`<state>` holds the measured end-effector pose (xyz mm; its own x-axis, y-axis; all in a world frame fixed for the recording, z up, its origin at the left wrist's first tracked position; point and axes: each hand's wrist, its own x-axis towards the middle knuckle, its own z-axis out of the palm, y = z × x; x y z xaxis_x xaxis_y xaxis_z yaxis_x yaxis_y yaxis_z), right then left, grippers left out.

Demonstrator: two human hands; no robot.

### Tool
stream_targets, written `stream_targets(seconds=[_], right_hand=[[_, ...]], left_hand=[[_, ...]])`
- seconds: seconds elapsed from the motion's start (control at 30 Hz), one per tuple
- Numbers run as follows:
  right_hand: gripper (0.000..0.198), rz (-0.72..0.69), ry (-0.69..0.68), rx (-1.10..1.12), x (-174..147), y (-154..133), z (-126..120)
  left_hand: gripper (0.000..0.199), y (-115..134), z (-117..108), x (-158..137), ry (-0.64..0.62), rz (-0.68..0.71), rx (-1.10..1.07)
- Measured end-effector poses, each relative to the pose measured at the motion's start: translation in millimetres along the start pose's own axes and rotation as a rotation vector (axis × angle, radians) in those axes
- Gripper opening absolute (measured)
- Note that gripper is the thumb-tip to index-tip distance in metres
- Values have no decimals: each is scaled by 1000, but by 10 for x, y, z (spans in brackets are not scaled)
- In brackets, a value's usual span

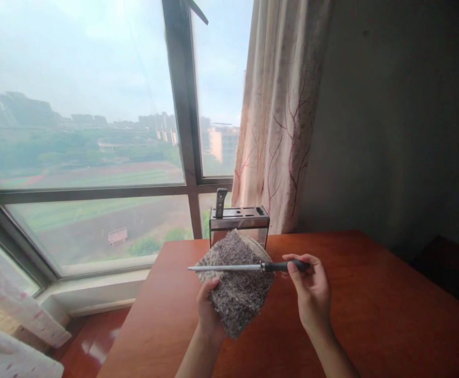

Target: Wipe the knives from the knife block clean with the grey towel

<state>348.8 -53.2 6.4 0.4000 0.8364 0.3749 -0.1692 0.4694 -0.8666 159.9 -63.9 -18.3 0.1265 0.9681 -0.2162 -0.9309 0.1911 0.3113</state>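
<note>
A honing steel lies level across the view, its thin metal rod pointing left. My right hand is closed round its black handle, thumb and fingers gripping near the end. Behind the rod, my left hand holds up a fuzzy grey cloth, spread in a diamond shape with the thumb on its front. The other left fingers are hidden behind the cloth. The rod passes in front of the cloth; whether it touches the cloth I cannot tell.
A knife block with a metal top stands at the table's far edge, one knife handle rising from it. Beneath my hands is a reddish-brown wooden table. Windows and a patterned curtain are beyond it.
</note>
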Motion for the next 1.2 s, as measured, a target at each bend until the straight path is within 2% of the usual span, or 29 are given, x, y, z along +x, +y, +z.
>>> stream_targets(seconds=[0.1, 0.2, 0.33, 0.4, 0.47, 0.63, 0.83, 1.03, 1.2], right_hand=[[31, 96, -145, -29, -37, 177, -83], [29, 145, -317, -172, -27, 398, -152], [31, 194, -479, -325, -83, 697, -205], [33, 200, -580, -364, -151, 759, -191], [34, 175, -691, -383, -227, 744, -150], [33, 113, -847, -350, -347, 606, -36], [36, 93, -788, -403, -380, 650, -40], [35, 121, -818, -375, -434, 729, -26], [36, 153, -842, -363, -465, 744, -16]], left_hand=[[38, 90, 46, -28, 34, 106, 18], [44, 222, 73, -31, 83, 228, 51], [45, 397, 74, 28, 180, 473, 75], [44, 449, 72, 65, 204, 573, 84], [42, 457, 73, 90, 206, 610, 92], [39, 328, 86, 81, 194, 525, 92], [38, 208, 80, 29, 196, 351, 115], [28, 121, 124, 44, 167, 323, 116], [31, 47, 101, 101, 181, 296, 141]])
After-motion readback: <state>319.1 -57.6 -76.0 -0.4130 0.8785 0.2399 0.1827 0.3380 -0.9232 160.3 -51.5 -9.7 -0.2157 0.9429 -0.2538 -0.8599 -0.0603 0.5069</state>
